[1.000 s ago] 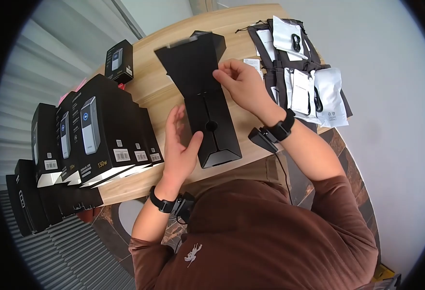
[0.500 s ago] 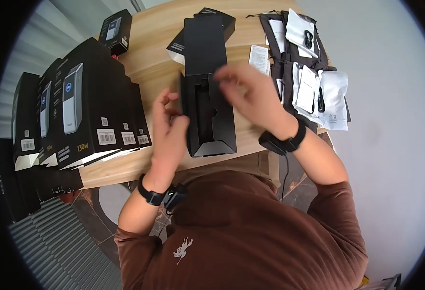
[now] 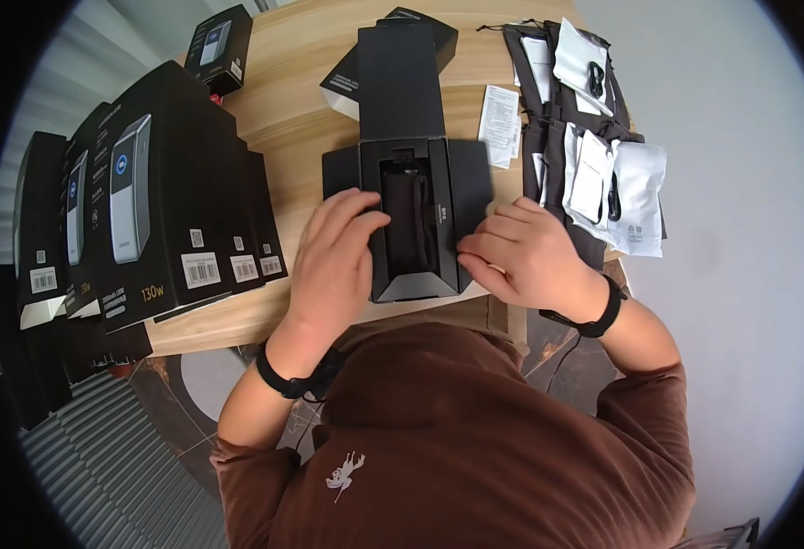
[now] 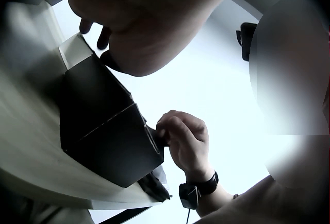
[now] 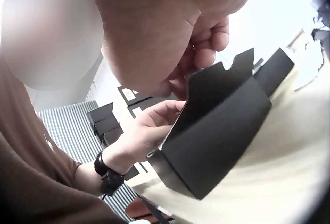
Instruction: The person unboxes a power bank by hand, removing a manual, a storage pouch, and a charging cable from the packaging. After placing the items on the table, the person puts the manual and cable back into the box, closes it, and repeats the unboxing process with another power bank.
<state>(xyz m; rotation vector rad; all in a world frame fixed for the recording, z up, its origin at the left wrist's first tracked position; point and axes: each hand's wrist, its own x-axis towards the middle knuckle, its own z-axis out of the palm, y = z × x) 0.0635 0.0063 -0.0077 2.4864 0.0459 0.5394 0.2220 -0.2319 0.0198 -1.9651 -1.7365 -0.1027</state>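
Observation:
A long black box [image 3: 416, 286] stands before me with its lid tipped back and its two side flaps folded outward. Inside lies a dark, soft-looking item [image 3: 404, 215]. My left hand [image 3: 333, 256] reaches over the left flap, its fingers loosely bent and fingertips at the box's inner edge; its thumb is hidden. On the other side, my right hand [image 3: 530, 256] pinches the right flap [image 3: 469, 174] near its lower end, between thumb and curled fingers. The right wrist view shows this flap [image 5: 211, 95] upright, with a notch in its edge.
Several black printed boxes [image 3: 178, 183] stand at left, one more [image 3: 219, 48] behind them. Another black box [image 3: 343, 78] lies beyond the raised lid. A printed leaflet [image 3: 498, 123] is on the table at right, beside dark drawstring pouches [image 3: 535, 137] with white packets [image 3: 640, 183] and cables.
The closed inner flaps have been spread outward to both sides, showing the box's inside. Both hands have moved in to the box's edges, the right one lower toward the body.

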